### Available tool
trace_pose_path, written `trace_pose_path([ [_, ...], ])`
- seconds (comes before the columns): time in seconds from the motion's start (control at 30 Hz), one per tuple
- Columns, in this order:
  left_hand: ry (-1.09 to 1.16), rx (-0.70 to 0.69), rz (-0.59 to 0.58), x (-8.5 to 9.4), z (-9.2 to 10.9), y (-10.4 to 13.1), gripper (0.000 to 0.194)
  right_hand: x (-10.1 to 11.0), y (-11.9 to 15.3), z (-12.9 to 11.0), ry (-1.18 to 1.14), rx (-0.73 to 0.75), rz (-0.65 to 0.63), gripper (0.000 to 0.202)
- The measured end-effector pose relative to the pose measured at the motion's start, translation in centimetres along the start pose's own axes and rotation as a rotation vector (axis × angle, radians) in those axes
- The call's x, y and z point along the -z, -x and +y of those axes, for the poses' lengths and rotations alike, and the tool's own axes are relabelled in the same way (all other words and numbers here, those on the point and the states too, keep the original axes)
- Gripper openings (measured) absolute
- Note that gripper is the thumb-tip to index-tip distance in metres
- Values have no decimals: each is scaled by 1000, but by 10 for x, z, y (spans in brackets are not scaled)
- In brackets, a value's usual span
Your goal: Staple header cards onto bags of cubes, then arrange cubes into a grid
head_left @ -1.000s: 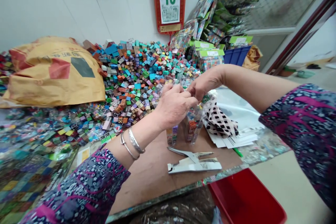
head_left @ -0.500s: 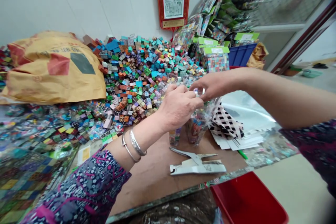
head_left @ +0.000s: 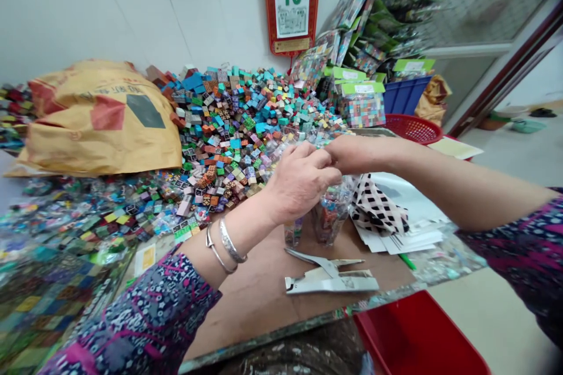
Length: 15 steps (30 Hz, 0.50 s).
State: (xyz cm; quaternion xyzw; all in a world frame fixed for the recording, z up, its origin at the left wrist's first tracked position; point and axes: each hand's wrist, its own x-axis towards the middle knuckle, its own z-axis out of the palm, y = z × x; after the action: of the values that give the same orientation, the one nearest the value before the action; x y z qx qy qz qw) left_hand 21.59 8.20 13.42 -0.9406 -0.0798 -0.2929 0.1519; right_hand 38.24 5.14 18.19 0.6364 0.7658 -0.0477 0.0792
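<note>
My left hand (head_left: 302, 180), with silver bangles at the wrist, is closed at the top of a clear plastic bag (head_left: 329, 220). Small colourful pieces fill the bag, which stands on the brown board. My right hand (head_left: 352, 152) is bent down over the bag's mouth, its fingers hidden behind my left hand. Under my left hand a second small clear packet (head_left: 292, 233) partly shows. Nearer to me on the board lies a silver stapler (head_left: 332, 282) with its arm raised. A black-and-pink checked cloth (head_left: 379, 206) rests right of the bag.
Loose colourful blocks (head_left: 237, 123) are heaped behind my hands. A yellow sack (head_left: 105, 129) lies at the left. White sheets (head_left: 409, 240) and a red mesh basket (head_left: 413, 128) are at the right. Below the table edge is a red bin (head_left: 417, 334). Green-topped packets (head_left: 363, 99) are stacked behind.
My right hand has tipped downward and closer to my left hand, its fingers passing out of sight. My left hand stays at the bag. The view has shifted slightly, showing the red basket.
</note>
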Motion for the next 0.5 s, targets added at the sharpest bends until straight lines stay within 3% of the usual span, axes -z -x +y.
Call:
trace_pose_path([
  [0.03,12,13,19,3,0,2,17,1,2,2,19,-5,-3,14],
  [0.13,52,81,82,13,-5,13,28,4,9,11,-32,-35,146,33],
  [0.27,130,240,169,26,-19,45,31,7,28,15,-65,-44,389,26],
  [0.4,247,422,212,33,-24,92,27,2,59,-14,-48,34,767,20],
  [0.5,385,517,164,32,-6,137,26,-16,84,-53,-108,180,968,19],
])
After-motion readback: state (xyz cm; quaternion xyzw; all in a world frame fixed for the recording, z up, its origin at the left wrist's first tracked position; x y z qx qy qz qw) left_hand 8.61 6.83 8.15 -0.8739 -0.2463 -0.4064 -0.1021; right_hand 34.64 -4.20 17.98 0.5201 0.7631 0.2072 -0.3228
